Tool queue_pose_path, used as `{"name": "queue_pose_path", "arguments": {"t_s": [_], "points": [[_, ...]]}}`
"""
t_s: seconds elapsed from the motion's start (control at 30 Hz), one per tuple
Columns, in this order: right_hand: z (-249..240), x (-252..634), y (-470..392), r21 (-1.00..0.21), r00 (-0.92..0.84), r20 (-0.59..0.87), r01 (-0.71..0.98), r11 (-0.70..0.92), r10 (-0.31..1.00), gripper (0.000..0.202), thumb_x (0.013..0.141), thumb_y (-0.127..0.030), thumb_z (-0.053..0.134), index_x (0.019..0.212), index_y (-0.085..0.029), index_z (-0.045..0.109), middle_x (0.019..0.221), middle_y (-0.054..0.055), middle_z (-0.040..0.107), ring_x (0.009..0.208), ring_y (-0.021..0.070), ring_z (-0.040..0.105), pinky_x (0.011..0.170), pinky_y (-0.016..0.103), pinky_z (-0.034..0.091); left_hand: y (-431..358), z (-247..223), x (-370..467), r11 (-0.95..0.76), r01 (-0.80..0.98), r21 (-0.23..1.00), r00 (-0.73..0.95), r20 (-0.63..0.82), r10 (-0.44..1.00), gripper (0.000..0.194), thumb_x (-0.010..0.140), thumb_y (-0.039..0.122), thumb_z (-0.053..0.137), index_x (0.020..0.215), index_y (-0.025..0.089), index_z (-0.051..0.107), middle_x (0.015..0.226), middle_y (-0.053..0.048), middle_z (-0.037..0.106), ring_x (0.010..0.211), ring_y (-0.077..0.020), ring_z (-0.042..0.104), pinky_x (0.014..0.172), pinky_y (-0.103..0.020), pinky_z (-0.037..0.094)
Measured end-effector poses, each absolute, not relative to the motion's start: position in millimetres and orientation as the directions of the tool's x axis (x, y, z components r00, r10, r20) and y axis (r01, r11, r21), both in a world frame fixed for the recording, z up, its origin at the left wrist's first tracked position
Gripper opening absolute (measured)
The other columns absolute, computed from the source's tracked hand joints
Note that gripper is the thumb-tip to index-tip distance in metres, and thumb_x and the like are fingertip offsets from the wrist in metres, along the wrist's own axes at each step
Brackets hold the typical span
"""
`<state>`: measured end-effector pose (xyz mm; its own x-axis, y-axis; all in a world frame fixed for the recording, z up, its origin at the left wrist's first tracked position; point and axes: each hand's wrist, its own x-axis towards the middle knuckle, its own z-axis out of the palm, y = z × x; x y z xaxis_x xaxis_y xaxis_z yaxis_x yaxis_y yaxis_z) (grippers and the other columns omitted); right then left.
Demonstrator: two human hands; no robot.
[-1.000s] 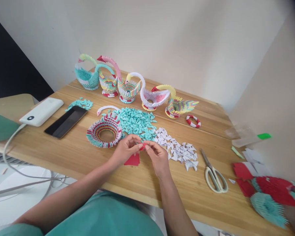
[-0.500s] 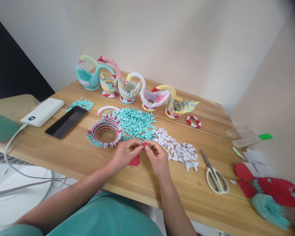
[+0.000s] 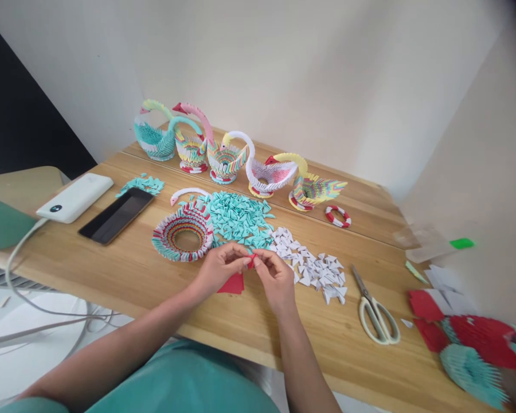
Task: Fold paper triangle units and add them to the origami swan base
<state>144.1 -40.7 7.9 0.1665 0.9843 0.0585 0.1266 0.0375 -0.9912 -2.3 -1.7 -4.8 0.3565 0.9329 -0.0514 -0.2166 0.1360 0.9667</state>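
A small folded piece of red paper (image 3: 251, 261) is pinched between the fingertips of both hands. My left hand (image 3: 222, 266) grips it from the left, and my right hand (image 3: 276, 277) from the right. Flat red paper sheets (image 3: 232, 284) lie on the table just below my left hand. Left of the hands stands a round bowl of interlocked paper pieces (image 3: 183, 234) in red, white and teal. Behind the hands spreads a heap of teal folded paper triangles (image 3: 239, 215). White folded triangles (image 3: 313, 265) are scattered to the right.
Several paper swans (image 3: 270, 175) line the back, with a red-and-white ring (image 3: 337, 217) at their right. Scissors (image 3: 376, 312) lie right of the hands. A phone (image 3: 117, 215) and a white power bank with a cable (image 3: 75, 198) lie left. Paper pieces (image 3: 473, 361) crowd the right edge.
The fingers have shifted slightly around the red paper, and more of it shows between them. The whole view has tilted a little; the other things stay in place.
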Motion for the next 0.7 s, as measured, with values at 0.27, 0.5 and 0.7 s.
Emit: {"name": "queue_pose_path", "arguments": {"t_s": [0.27, 0.5, 0.7], "points": [[4.4, 145.3, -40.0, -0.996, 0.161, 0.052, 0.084, 0.038, 0.986, 0.017, 0.081, -0.034, 0.066, 0.093, -0.022, 0.070, 0.078, 0.001, 0.070, 0.070, 0.0156, 0.062, 0.071, 0.030, 0.050, 0.7, -6.9, -6.0, 0.351, -0.249, 0.903, 0.492, -0.195, 0.849, 0.034, 0.077, 0.044, 0.073, 0.074, 0.012, 0.061, 0.058, 0.000, 0.062, 0.049, -0.0082, 0.055, 0.052, -0.019, 0.041], [9.4, 144.3, -40.0, -0.997, 0.122, -0.028, -0.070, -0.020, 0.992, 0.020, 0.078, -0.038, 0.071, 0.089, -0.022, 0.071, 0.077, 0.001, 0.070, 0.072, 0.0160, 0.062, 0.075, 0.031, 0.051, 1.1, -5.9, -8.3, 0.465, -0.338, 0.818, 0.584, -0.205, 0.785, 0.033, 0.076, 0.042, 0.074, 0.074, 0.013, 0.060, 0.062, 0.001, 0.062, 0.049, -0.0079, 0.055, 0.053, -0.020, 0.043], [9.3, 144.6, -40.1, -0.993, 0.120, -0.061, -0.111, -0.048, 0.991, 0.018, 0.077, -0.037, 0.072, 0.086, -0.022, 0.071, 0.075, 0.000, 0.069, 0.070, 0.0149, 0.061, 0.074, 0.030, 0.050, 0.8, -3.6, -8.8, 0.512, -0.349, 0.785, 0.610, -0.225, 0.760, 0.031, 0.075, 0.039, 0.076, 0.073, 0.012, 0.060, 0.058, 0.001, 0.061, 0.047, -0.0086, 0.056, 0.050, -0.020, 0.042]]}}
